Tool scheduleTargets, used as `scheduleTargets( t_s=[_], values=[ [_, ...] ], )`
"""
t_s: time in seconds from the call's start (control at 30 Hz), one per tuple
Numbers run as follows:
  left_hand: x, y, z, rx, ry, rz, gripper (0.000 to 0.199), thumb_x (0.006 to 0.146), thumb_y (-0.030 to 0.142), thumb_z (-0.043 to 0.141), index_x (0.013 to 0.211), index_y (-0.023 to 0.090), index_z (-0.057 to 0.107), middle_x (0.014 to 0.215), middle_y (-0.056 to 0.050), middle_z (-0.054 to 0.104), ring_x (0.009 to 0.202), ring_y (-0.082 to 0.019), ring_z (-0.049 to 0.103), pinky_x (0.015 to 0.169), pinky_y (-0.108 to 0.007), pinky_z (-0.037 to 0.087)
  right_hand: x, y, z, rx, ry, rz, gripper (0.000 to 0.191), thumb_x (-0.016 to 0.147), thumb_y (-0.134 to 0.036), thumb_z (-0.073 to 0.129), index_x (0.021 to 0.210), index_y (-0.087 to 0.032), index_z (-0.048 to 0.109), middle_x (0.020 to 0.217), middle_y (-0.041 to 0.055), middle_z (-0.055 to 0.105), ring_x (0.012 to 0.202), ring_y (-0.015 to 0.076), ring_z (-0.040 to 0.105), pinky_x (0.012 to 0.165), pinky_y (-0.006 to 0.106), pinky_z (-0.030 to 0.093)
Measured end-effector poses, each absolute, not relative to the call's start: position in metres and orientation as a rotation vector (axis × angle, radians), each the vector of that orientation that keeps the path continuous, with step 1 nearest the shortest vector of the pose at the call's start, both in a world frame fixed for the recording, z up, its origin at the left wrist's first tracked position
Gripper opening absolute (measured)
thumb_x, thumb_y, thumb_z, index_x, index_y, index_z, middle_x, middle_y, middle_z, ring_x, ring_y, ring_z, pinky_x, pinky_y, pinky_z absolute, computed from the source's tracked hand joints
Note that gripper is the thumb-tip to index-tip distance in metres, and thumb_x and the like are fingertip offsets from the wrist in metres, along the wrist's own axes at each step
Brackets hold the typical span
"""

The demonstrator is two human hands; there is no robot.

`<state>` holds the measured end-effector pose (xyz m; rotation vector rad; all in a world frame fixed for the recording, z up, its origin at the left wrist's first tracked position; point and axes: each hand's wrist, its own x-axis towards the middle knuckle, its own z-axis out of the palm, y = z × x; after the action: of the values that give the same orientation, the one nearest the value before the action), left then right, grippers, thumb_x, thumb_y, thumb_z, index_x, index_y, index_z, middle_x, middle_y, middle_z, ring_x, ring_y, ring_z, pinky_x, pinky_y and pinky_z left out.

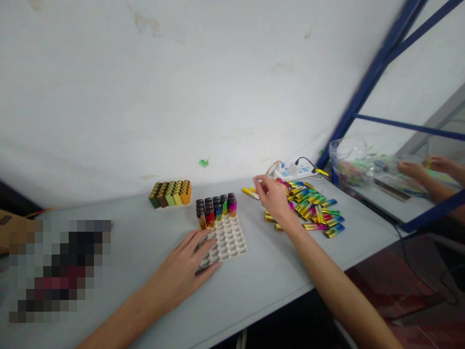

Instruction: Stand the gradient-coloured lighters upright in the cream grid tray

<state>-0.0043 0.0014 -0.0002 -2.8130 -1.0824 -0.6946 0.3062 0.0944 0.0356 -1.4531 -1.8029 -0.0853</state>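
My left hand lies with fingers spread over the left side of a white tray with rows of pockets. Lighters with black tops and coloured bodies stand upright in the tray's far rows; its nearer pockets show bare. My right hand is bent, fingers curled together, at the left edge of a loose pile of shiny gold and multicoloured lighter-shaped pieces. What its fingers hold, if anything, is hidden. Just left of it lie yellow sticks that look like pens or lighters.
A second block of upright lighter-shaped pieces stands near the wall. Behind the pile is a white power strip with cables. A blue metal frame rises at the right; beyond it are a clear plastic bag and another person's hands.
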Motion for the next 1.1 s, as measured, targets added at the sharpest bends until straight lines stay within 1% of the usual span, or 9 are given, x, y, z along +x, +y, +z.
scheduleTargets(
  t_s=[0.1,0.17,0.37,0.57,0.67,0.77,0.9,1.03,1.1],
  values=[
    [-0.004,0.001,-0.001,-2.813,-1.084,-0.709,0.035,0.1,0.041,0.064,0.129,0.021,0.068,0.139,-0.014,0.065,0.129,-0.032,0.063,0.11,-0.051,0.057,0.353,0.116,0.033,-1.858,-1.774,-0.194,0.027,0.103,-0.021,0.055,0.119,-0.012,0.074,0.122,0.0188,0.073,0.121,0.029,0.065,0.105,0.038,0.047],
    [-0.004,0.001,-0.002,-2.816,-1.09,-0.718,0.035,0.1,0.04,0.065,0.129,0.021,0.068,0.14,-0.013,0.065,0.129,-0.032,0.063,0.111,-0.051,0.057,0.372,0.125,0.025,-1.977,-1.732,-0.189,0.03,0.101,-0.021,0.058,0.124,-0.008,0.073,0.134,0.0243,0.067,0.132,0.034,0.058,0.111,0.044,0.043],
    [-0.005,0.001,0.001,-2.842,-1.089,-0.711,0.035,0.1,0.039,0.065,0.129,0.021,0.068,0.14,-0.014,0.065,0.13,-0.033,0.062,0.109,-0.053,0.057,0.374,0.132,0.009,-2.108,-1.652,-0.13,0.026,0.1,-0.019,0.055,0.116,-0.013,0.075,0.123,0.0214,0.071,0.117,0.0326,0.066,0.103,0.046,0.047],
    [-0.004,0.0,0.0,-2.853,-1.107,-0.69,0.034,0.099,0.037,0.066,0.129,0.02,0.068,0.139,-0.014,0.066,0.13,-0.033,0.062,0.108,-0.053,0.058,0.376,0.132,0.011,-1.971,-1.652,-0.063,0.036,0.092,-0.007,0.058,0.125,-0.009,0.071,0.123,0.0231,0.073,0.114,0.0304,0.069,0.102,0.041,0.049],
    [-0.004,-0.001,-0.002,-2.841,-1.115,-0.725,0.034,0.098,0.036,0.068,0.129,0.022,0.069,0.139,-0.013,0.066,0.13,-0.032,0.062,0.109,-0.052,0.057,0.378,0.128,0.015,-1.855,-1.644,-0.008,0.038,0.088,-0.015,0.069,0.125,-0.011,0.072,0.121,0.0195,0.076,0.112,0.0305,0.072,0.102,0.044,0.052],
    [-0.004,-0.001,-0.002,-2.835,-1.119,-0.734,0.034,0.098,0.036,0.069,0.129,0.023,0.069,0.139,-0.012,0.066,0.131,-0.032,0.061,0.109,-0.05,0.057,0.373,0.121,0.021,-1.706,-1.623,0.09,0.036,0.088,-0.032,0.074,0.119,-0.014,0.075,0.113,0.0145,0.08,0.103,0.0286,0.076,0.094,0.044,0.057],
    [-0.004,-0.002,0.0,-2.842,-1.133,-0.708,0.034,0.098,0.036,0.069,0.129,0.023,0.068,0.138,-0.012,0.066,0.13,-0.031,0.061,0.109,-0.049,0.057,0.352,0.105,0.035,-1.267,-1.485,0.566,0.046,0.08,-0.051,0.082,0.108,-0.015,0.076,0.105,0.0132,0.081,0.097,0.0268,0.076,0.084,0.04,0.06],
    [-0.003,-0.003,0.002,-2.859,-1.142,-0.687,0.034,0.099,0.036,0.068,0.13,0.023,0.068,0.139,-0.011,0.066,0.131,-0.031,0.06,0.109,-0.049,0.057,0.328,0.086,0.047,-1.01,-1.416,0.936,0.045,0.08,-0.054,0.084,0.102,-0.022,0.062,0.106,0.0099,0.081,0.089,0.0206,0.074,0.077,0.033,0.058],
    [-0.003,-0.003,0.002,-2.865,-1.143,-0.673,0.034,0.099,0.036,0.067,0.13,0.023,0.068,0.139,-0.012,0.066,0.131,-0.032,0.06,0.109,-0.05,0.057,0.32,0.079,0.051,-0.945,-1.404,1.063,0.044,0.086,-0.055,0.079,0.105,-0.025,0.054,0.093,0.004,0.079,0.076,0.017,0.071,0.07,0.03,0.055]
  ],
)
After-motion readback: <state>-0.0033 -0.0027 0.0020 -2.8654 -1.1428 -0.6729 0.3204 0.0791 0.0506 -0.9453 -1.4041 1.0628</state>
